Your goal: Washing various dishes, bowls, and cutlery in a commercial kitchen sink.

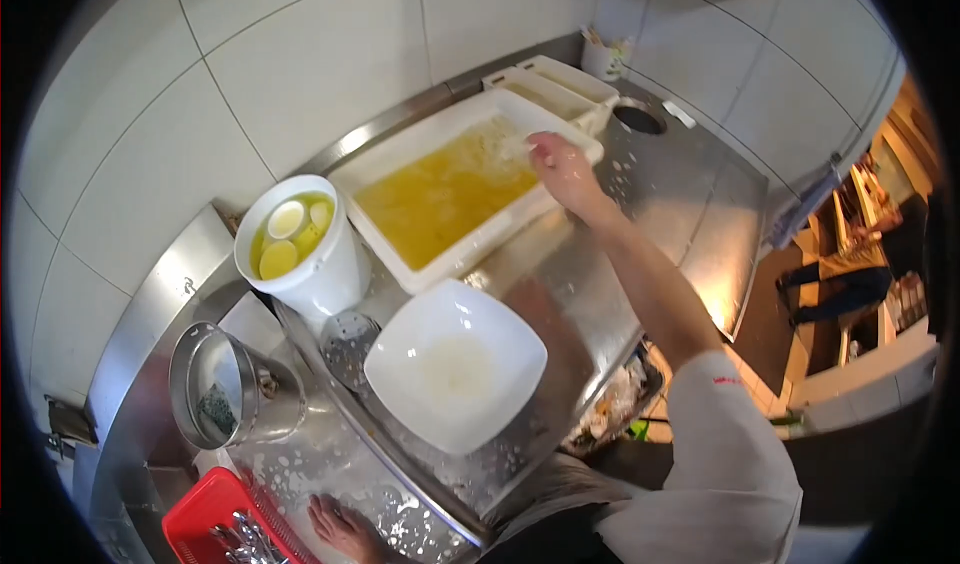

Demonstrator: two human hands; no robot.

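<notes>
My right hand (559, 162) is over the far right end of a white plastic tub (420, 277) of yellow liquid, its fingers bent; whether it holds anything cannot be told. The liquid beside it is stirred and foamy. My left hand (341, 526) rests on the wet steel surface, fingers apart and nothing in them, beside a red plastic basket (187, 511) of metal cutlery. Between the hands, a white square bowl (457, 361) with a little cloudy liquid sits on the steel counter.
A white bucket (330, 279) holds round dishes in yellow liquid. Near it stands a steel pot (277, 399) with a scouring pad. Two narrow white bins (600, 113), a round counter hole (639, 117) and a white container (602, 61) are behind. Another person (847, 271) is at far right.
</notes>
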